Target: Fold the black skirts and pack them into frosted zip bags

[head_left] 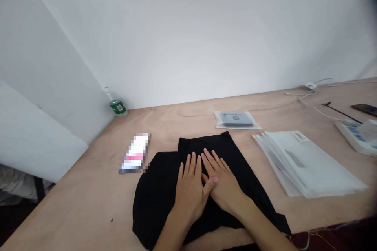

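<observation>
A black cloth garment (159,188) is spread on the wooden table; its exact kind I cannot make out. My left hand (190,186) lies flat on it with the fingers stretched out. Beside it my right hand (222,184) also presses flat on the fabric, fingers extended. The two hands touch at the middle, and the left thumb crosses over the right hand. Both hands and forearms hide part of the cloth. Neither hand grips anything.
Left of the cloth lies a phone (135,153) with a blurred screen. A plastic bottle (118,106) stands by the wall. Behind the cloth is a small bagged packet (235,119). Several frosted plastic bags (309,164) are stacked at right, near a power strip (353,137).
</observation>
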